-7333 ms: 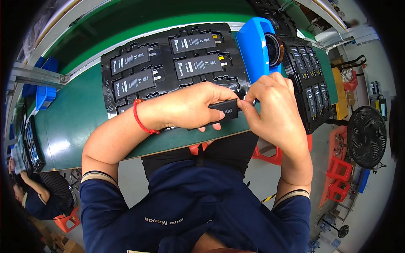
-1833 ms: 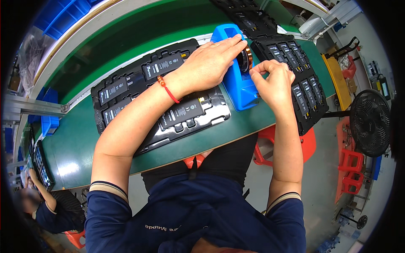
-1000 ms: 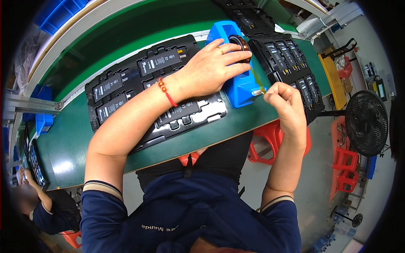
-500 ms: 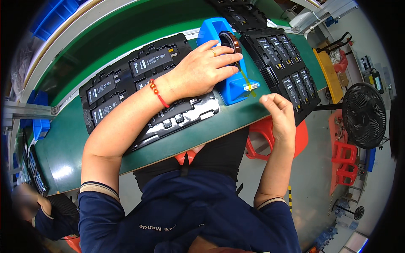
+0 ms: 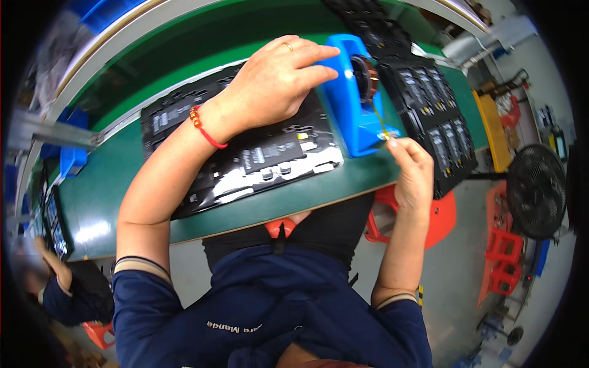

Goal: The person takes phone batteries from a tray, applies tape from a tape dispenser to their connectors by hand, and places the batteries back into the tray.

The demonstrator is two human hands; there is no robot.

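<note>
A blue tape dispenser (image 5: 345, 107) stands on the green bench, carrying a dark-cored roll of amber tape (image 5: 371, 83). A narrow strip runs down from the roll to the dispenser's front end. My right hand (image 5: 414, 168) is closed in a pinch at that strip's free end. Red-braceleted, my left hand (image 5: 279, 76) reaches over a black tray (image 5: 215, 197), fingers apart. Its fingertips lie against or just beside the dispenser's left side; exact contact is unclear. Flat black battery packs (image 5: 270, 156) lie in the tray, partly hidden under my left arm.
Another black tray (image 5: 457, 173) with several battery packs sits right of the dispenser, and more trays lie behind it. The bench's front edge (image 5: 264, 222) runs before me. A red stool (image 5: 438, 218) and black fan (image 5: 532, 190) are at right. Another person sits at far left.
My left hand has drawn back left from over the roll to the dispenser's side. My right fingertips have come to the tape's end. The whole view has shifted slightly.
</note>
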